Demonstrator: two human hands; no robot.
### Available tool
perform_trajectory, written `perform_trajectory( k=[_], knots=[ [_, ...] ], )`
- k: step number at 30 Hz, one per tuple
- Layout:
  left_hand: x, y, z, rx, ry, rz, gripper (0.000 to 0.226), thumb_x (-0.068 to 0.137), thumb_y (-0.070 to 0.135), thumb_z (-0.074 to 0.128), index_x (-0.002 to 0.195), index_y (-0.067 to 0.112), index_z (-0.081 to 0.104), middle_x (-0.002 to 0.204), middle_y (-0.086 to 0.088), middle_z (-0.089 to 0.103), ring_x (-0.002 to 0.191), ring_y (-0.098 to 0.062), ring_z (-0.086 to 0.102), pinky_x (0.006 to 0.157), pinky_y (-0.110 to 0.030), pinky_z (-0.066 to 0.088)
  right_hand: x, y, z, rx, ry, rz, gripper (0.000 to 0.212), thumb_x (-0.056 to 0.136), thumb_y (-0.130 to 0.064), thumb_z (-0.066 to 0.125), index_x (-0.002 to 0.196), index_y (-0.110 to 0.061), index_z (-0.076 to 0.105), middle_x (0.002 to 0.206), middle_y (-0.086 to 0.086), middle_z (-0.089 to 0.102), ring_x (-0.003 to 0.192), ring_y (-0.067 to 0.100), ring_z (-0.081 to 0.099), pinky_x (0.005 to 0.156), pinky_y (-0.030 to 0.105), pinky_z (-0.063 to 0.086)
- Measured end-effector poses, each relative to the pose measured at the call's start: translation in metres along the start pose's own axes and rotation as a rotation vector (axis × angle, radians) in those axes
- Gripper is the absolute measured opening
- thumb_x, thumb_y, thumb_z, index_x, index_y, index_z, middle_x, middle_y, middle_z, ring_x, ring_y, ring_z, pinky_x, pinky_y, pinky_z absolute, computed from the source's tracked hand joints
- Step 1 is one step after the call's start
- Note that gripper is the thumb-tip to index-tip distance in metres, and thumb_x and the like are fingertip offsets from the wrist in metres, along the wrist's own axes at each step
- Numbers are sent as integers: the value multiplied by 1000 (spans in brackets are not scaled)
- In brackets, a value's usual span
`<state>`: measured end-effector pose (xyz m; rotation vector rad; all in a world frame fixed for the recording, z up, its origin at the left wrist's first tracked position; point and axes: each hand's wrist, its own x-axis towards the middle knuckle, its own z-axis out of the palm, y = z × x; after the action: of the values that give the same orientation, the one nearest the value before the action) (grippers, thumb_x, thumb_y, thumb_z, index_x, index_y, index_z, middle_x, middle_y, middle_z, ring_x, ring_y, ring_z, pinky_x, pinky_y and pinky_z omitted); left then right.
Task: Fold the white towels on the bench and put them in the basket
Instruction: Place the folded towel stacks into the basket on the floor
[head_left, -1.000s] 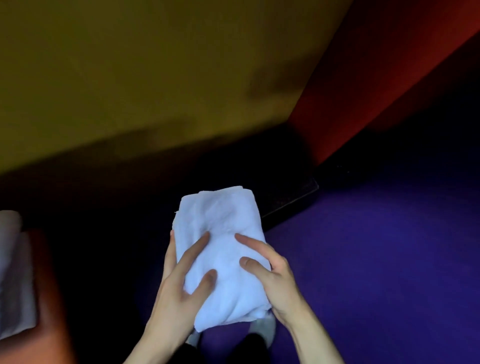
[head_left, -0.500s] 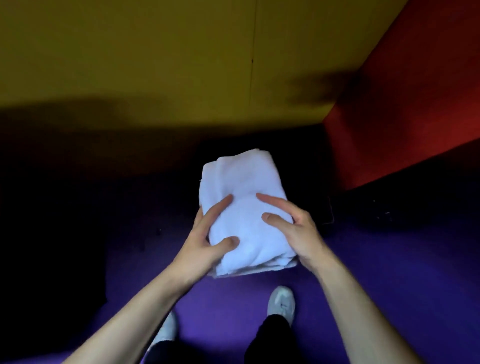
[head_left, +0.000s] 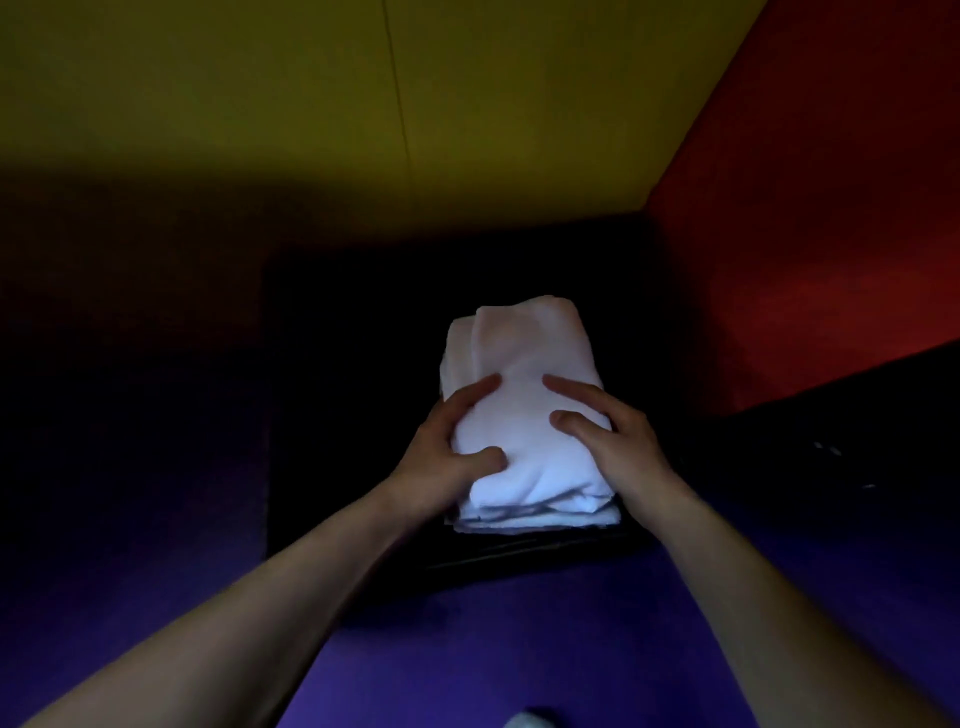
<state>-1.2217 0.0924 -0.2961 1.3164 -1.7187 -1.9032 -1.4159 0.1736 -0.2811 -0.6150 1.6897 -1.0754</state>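
Both hands clamp the folded white towel (head_left: 524, 415), the left hand (head_left: 447, 457) on its left edge and the right hand (head_left: 618, 447) on its right, apparently to keep the folds together over the dark basket (head_left: 519, 558) at the far corner.

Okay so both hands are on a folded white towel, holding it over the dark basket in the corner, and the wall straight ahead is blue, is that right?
Not quite: the wall straight ahead is yellow, not blue, as the head view shows; the blue-purple surface is the floor. The rest stands: the left hand and right hand hold the folded white towel over the dark basket.
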Motion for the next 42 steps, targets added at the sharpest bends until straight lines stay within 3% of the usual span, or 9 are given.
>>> perform_trajectory(
  k=[7, 10, 12, 14, 17, 20, 25, 33, 42],
  knots=[
    [65, -52, 26, 34, 12, 42, 83, 62, 44, 72, 141, 52, 47, 143, -3, 47, 128, -14, 53, 98, -17, 49, 60, 42, -15, -230, 60, -99, 36, 96, -20, 63, 121, -45, 70, 145, 2, 50, 127, 14, 53, 95, 14, 46],
    [100, -80, 40, 305, -88, -2, 94, 70, 62, 62, 155, 46, 24, 163, -8, 18, 148, -25, 27, 112, -24, 33, 81, 65, -13, -795, -20, -46, 54, 103, -32, 51, 154, -40, 35, 169, 5, 6, 150, 23, 21, 120, 29, 25],
    [111, -99, 51, 493, -170, -42, 92, 87, 55, 63, 157, 44, 4, 168, -14, -2, 154, -34, 12, 119, -33, 22, 83, 84, -6, -1240, -147, 6, 72, 104, -37, 46, 161, -32, 2, 168, 6, -15, 156, 25, -2, 126, 37, 4],
    [114, -103, 58, 491, -185, -69, 85, 97, 41, 60, 153, 50, -3, 167, -15, -13, 154, -35, 9, 120, -34, 21, 82, 93, -3, -1302, -183, 68, 73, 106, -37, 41, 161, -29, -7, 167, 5, -22, 156, 23, -11, 126, 36, -2],
    [108, -87, 57, 638, -99, -105, 78, 100, 36, 56, 159, 44, 5, 168, -13, -6, 152, -40, 14, 122, -46, 25, 79, 77, 1, -1253, -150, 60, 72, 105, -38, 41, 162, -29, -2, 169, 4, -13, 156, 22, -5, 125, 37, 2],
    [85, -54, 42, 687, -42, -116, 71, 101, 42, 50, 160, 41, 9, 169, -5, 4, 150, -36, 20, 119, -45, 26, 66, 46, 10, -1206, -75, 16, 74, 103, -38, 47, 161, -30, 2, 170, 4, -2, 155, 24, 7, 126, 37, 9],
    [14, 26, 13, 1037, 24, 75, 68, 101, 44, 48, 160, 38, 14, 169, -5, 7, 150, -34, 21, 116, -49, 28, 17, -20, 23, -1112, 23, -110, 72, 100, -34, 51, 161, -29, 15, 168, 4, 14, 150, 25, 23, 123, 38, 19],
    [-120, 152, -55, 1053, 199, 139, 64, 90, 47, 37, 151, 29, 42, 161, -8, 35, 142, -38, 38, 111, -52, 37, -90, -146, 60, -975, 83, -357, 71, 91, -24, 61, 157, -23, 34, 161, 9, 35, 144, 29, 37, 116, 45, 34],
    [-245, 243, -135, 993, 487, 107, 56, 90, 39, 53, 144, 24, 51, 156, -8, 42, 140, -36, 41, 110, -49, 37, -169, -275, 138, -930, 42, -552, 64, 90, -24, 61, 152, -22, 43, 156, 8, 42, 140, 28, 42, 112, 44, 33]
  ],
)
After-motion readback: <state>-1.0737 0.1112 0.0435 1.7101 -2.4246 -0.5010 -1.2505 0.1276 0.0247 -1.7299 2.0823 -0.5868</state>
